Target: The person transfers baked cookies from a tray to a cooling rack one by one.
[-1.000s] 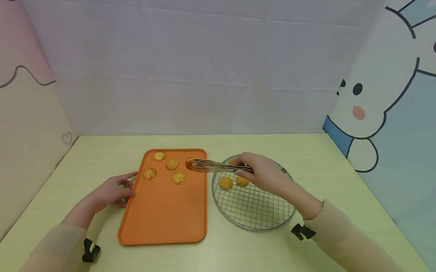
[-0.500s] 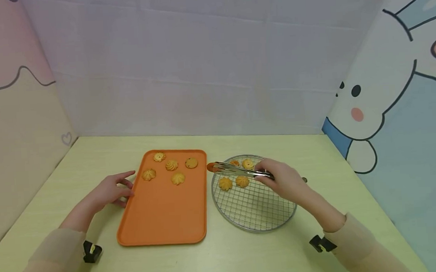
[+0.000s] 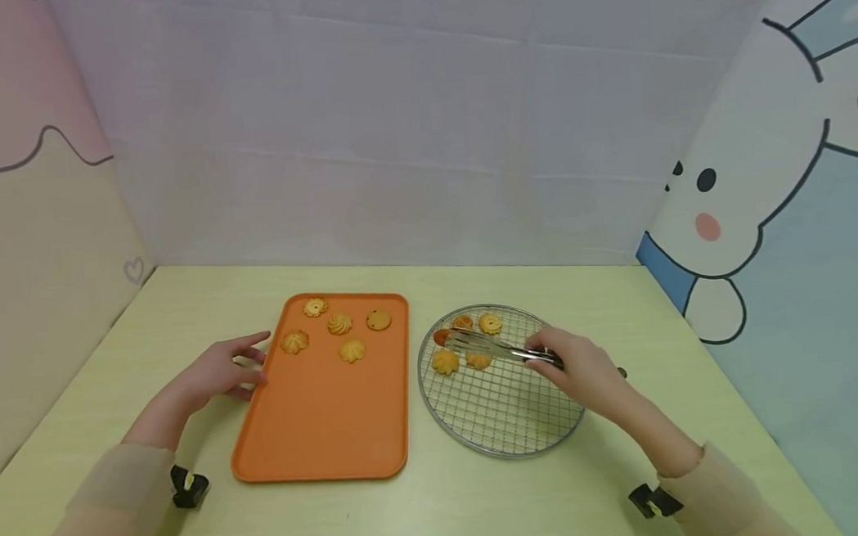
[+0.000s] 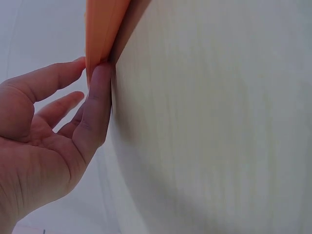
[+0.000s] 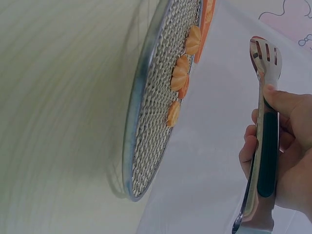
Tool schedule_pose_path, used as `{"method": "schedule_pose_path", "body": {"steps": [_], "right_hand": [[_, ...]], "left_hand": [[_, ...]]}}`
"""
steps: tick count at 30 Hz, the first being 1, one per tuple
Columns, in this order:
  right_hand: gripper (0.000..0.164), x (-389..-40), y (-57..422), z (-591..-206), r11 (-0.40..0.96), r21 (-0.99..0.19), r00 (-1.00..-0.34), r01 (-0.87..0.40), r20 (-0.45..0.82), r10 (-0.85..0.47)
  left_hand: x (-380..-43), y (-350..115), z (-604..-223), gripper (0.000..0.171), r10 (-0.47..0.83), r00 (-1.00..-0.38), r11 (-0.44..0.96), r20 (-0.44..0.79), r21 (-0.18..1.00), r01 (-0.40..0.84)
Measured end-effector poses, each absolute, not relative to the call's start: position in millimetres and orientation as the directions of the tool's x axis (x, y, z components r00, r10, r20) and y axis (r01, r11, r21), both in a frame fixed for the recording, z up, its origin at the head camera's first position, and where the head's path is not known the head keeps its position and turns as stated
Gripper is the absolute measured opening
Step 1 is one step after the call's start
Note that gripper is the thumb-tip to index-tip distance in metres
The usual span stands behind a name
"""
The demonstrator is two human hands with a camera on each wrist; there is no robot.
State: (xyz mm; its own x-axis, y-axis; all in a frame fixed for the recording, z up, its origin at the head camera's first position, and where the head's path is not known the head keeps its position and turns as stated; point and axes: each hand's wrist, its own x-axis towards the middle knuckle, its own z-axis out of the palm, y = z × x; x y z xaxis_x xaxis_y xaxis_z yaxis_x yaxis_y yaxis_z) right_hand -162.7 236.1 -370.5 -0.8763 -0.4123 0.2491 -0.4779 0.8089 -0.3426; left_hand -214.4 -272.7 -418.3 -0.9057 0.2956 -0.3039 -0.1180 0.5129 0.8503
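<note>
Tongs (image 3: 489, 347): gripped by right hand (image 3: 581, 368), tips toward 10 o'clock over wire rack (image 3: 505, 427); left hand (image 3: 218, 375), fingers relaxed, touches tray (image 3: 320, 422) edge.

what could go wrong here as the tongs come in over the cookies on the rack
1. The tongs hang low over the cookies on the wire rack; a hard squeeze could crumble one.
2. The rack lies loose on the table and no hand holds it, so a nudge from the right hand could slide it.
3. The left hand only touches the orange tray edge, so the tray could shift too.
</note>
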Motion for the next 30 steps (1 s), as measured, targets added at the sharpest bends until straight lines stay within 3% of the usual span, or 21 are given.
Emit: {"method": "schedule_pose_path", "body": {"steps": [14,30], "right_hand": [[0.015,-158,253,-389,0.785,-0.350,-0.858,-0.510,0.266,-0.439],[0.016,-154,259,-407,0.793,-0.357,-0.866,-0.495,0.127,-0.483]], "left_hand": [[-220,-278,-417,0.079,0.338,-0.879,0.504,-0.335,0.854,-0.132],[-220,-279,-416,0.078,0.354,-0.866,0.486,-0.353,0.861,-0.152]]}}
